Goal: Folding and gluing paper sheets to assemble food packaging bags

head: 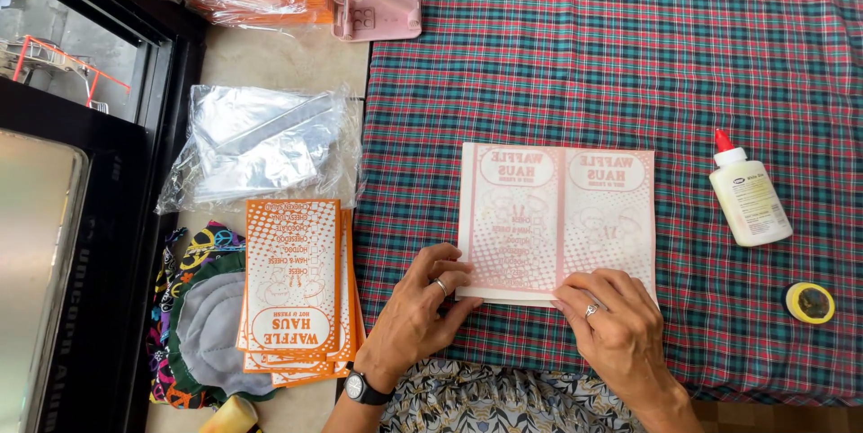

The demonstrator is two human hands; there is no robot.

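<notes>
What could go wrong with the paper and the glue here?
The folded paper sheet might crease crooked, since only its near edge is pinned by the left hand and right hand. The glue bottle lies on its side on the plaid cloth; if its red cap is loose, glue could perhaps leak. The stack of orange printed bags looks fanned out, so it might slide.

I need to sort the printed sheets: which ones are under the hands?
The pale pink sheets on the plaid cloth, under both hands; the orange stack lies untouched beside it.
</notes>
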